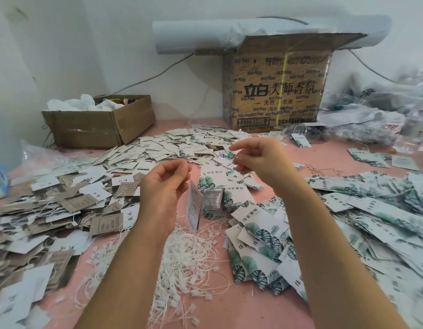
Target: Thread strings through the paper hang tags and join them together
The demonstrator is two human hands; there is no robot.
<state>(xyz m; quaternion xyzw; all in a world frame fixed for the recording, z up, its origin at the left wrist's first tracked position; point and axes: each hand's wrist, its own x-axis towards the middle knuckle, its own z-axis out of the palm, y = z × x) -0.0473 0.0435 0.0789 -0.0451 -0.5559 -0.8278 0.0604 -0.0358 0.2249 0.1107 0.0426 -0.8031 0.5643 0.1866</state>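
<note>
Above a pink table (239,309), a pale hang tag (194,206) is dangled edge-on from the pinching left hand (162,186); what is held by the curled right hand (260,160) cannot be told.

I read this as a small tag-packing workroom. A pink counter (229,305) is buried in heaps of hang tags (51,210) either side of my left hand (163,186) and right hand (260,160). Loose strings (189,257) pile up beneath them, and cardboard cartons (277,91) stand beyond against a bare wall (87,43).

White strings (189,255) on pink table (229,309). R of strings: leaf tags (258,236), white w/ green-blue fronds. L of strings: brown tags (106,223), some white.
</note>
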